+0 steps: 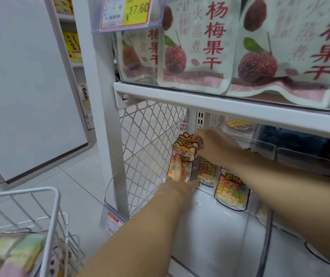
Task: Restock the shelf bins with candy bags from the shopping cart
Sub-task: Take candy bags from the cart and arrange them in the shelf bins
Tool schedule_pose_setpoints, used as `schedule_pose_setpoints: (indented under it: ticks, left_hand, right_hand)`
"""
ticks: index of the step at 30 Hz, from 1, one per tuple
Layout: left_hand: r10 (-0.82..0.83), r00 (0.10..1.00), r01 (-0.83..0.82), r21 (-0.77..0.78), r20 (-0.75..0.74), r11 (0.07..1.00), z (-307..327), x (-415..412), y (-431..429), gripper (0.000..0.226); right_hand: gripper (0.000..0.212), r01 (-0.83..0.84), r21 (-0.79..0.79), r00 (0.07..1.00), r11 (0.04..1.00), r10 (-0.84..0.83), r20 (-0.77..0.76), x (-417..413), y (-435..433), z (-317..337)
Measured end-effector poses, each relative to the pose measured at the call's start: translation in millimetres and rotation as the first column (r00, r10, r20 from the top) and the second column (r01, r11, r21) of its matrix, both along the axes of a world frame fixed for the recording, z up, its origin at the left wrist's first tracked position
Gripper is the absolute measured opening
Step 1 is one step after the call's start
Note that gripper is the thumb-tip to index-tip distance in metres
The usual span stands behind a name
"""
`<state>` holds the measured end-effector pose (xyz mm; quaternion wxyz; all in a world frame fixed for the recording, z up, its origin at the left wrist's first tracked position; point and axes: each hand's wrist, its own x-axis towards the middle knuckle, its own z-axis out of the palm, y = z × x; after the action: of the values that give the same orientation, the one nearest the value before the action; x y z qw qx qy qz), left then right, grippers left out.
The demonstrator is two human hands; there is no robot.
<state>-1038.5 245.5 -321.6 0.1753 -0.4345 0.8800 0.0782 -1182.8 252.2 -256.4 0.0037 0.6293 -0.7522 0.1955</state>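
Observation:
Several candy bags (184,151) with a cartoon dog header and coloured sweets stand upright at the left end of a clear shelf bin (220,222) on the lower shelf. My left hand (180,176) reaches in from below, one straight finger pressed up the front of the first bag. My right hand (210,144) comes from the right and pinches the tops of the bags. Two more candy bags (231,189) lean behind my right forearm. The white wire shopping cart (50,216) at bottom left holds blurred pastel bags (12,254).
Above, a white shelf (220,100) carries large dried bayberry bags (196,43) under a yellow price tag (128,13). A white mesh panel (148,140) closes the shelf's left side. A price label (113,223) hangs at the bin front. A white cabinet (26,86) stands left on tiled floor.

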Motion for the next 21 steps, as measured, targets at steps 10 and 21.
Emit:
schedule_pose_setpoints:
  ticks: [10,21]
  left_hand:
    - [0.137,0.935,-0.11,0.101,-0.326,0.989,65.2,50.1,63.6,0.063]
    - [0.226,0.861,-0.367,-0.249,-0.456,0.896,130.8,252.3,181.1,0.047]
  right_hand:
    - [0.03,-0.09,0.104,0.993,0.99,0.082,0.079,54.7,78.1,23.1]
    - [0.017,-0.443,-0.13,0.815,0.887,0.459,0.354,222.2,147.5,51.2]
